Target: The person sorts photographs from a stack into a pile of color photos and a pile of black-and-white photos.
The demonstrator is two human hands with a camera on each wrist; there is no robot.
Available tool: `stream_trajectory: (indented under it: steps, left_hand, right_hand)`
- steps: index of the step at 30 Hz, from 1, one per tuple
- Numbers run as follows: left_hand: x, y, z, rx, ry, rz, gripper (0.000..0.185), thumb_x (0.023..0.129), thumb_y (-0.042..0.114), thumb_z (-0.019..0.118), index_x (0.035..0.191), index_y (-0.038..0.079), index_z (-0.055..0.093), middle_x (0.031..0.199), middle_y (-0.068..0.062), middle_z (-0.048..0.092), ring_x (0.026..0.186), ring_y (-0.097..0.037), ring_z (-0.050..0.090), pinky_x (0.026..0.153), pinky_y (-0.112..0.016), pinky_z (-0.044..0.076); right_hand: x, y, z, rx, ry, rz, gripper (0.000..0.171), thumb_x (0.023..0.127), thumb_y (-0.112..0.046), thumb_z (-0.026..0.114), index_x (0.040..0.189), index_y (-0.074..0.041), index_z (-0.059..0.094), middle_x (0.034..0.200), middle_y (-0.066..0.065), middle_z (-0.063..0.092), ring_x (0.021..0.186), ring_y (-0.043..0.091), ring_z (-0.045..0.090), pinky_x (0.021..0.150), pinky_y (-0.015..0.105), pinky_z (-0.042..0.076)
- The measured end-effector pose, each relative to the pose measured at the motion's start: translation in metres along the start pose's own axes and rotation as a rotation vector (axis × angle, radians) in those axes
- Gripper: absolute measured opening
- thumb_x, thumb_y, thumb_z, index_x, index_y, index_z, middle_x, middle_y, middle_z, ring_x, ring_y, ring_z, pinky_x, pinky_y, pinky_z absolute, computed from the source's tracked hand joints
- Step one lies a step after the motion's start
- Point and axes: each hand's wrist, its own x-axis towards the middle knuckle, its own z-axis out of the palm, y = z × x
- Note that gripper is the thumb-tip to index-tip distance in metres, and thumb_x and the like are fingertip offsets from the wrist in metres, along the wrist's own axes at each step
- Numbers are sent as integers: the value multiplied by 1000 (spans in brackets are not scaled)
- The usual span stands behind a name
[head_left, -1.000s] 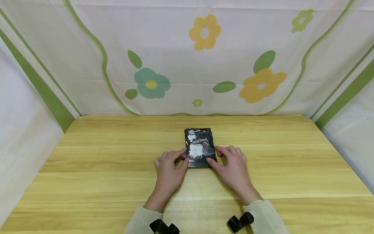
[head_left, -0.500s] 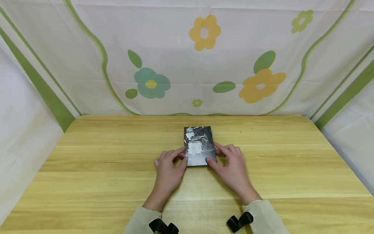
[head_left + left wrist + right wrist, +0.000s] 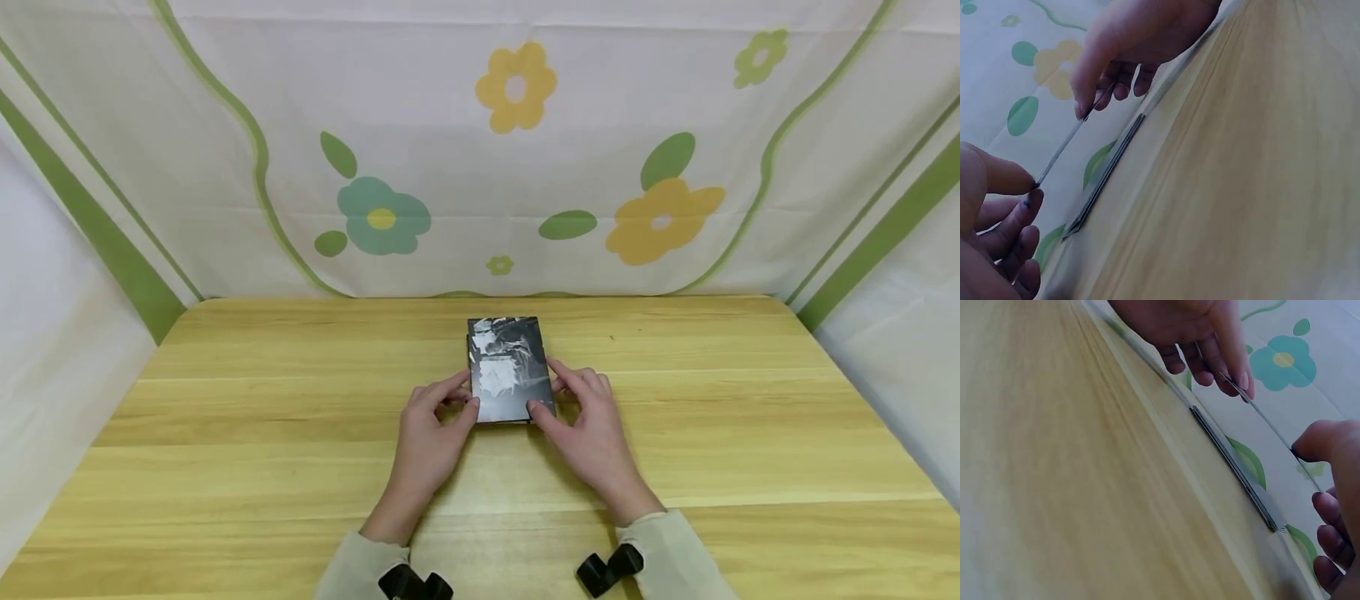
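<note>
The head camera looks forward and down from above the person, far enough back to take in the left hand [image 3: 431, 433], the right hand [image 3: 596, 429], the wooden tabletop [image 3: 225, 467] and, at twelve o'clock, the flowered curtain [image 3: 442, 125]. The wrist cameras sit much nearer, low over the wood and tilted, catching the picture card [image 3: 506, 367] edge-on above a dark stack [image 3: 1109, 174]. The left one faces roughly one o'clock, toward a yellow flower [image 3: 1047, 72]; the right one, eleven, toward a teal flower [image 3: 1304, 365]. All three share both hands and the card.
</note>
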Motion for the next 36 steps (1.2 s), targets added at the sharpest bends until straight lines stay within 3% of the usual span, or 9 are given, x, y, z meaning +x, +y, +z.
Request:
stream_trajectory:
  steps: [4, 8, 17, 24, 29, 33, 36]
  left_hand:
    - [1, 4, 7, -8, -29, -37, 37, 94, 5, 78, 132, 6, 76, 101, -6, 77, 98, -19, 61, 80, -24, 47]
    - [5, 13, 23, -26, -69, -70, 38, 94, 4, 78, 132, 2, 75, 97, -7, 76, 91, -15, 62, 81, -22, 51]
    - [10, 42, 80, -66, -147, -105, 41, 93, 3, 77, 134, -1, 72, 95, -4, 76, 76, -5, 60, 70, -18, 53]
    - [8, 56, 117, -39, -197, -100, 42, 94, 5, 76, 136, -3, 71, 92, -1, 76, 66, 0, 55, 63, -19, 50]
    - [10, 58, 130, 35, -198, -107, 39, 94, 6, 77, 133, 0, 73, 90, 1, 75, 63, -1, 55, 63, -21, 50]
    - [11, 53, 135, 180, -182, -58, 37, 92, 7, 79, 129, 1, 76, 89, 1, 75, 77, -6, 62, 75, -25, 55]
    - [11, 50, 138, 273, -173, -23, 35, 92, 9, 80, 126, 1, 77, 88, 0, 74, 85, -13, 64, 78, -28, 55]
  right_hand:
    - [1, 1, -4, 29, 30, 45, 63, 90, -13, 84, 150, -16, 64, 113, 5, 66, 112, 19, 50, 100, 40, 43]
    - [6, 6, -15, 54, 85, 100, 55, 90, -10, 81, 144, -15, 69, 113, 8, 67, 112, 20, 53, 101, 40, 44]
    - [14, 31, -56, 63, 223, 294, 37, 99, -24, 77, 135, -19, 75, 114, 2, 65, 104, 9, 57, 87, 14, 46]
    - [15, 50, -81, 25, 300, 385, 38, 98, -29, 77, 135, -19, 75, 108, -8, 63, 97, 3, 55, 77, 11, 45]
    - [17, 56, -87, -10, 305, 419, 38, 97, -28, 78, 134, -16, 75, 104, -10, 63, 94, 2, 54, 74, 10, 45]
    - [18, 59, -86, -67, 260, 412, 40, 98, -25, 76, 135, -12, 74, 111, 2, 68, 97, 7, 57, 77, 11, 45]
    - [19, 61, -85, -132, 216, 393, 40, 98, -23, 75, 136, -8, 73, 118, 11, 70, 102, 16, 59, 82, 18, 44]
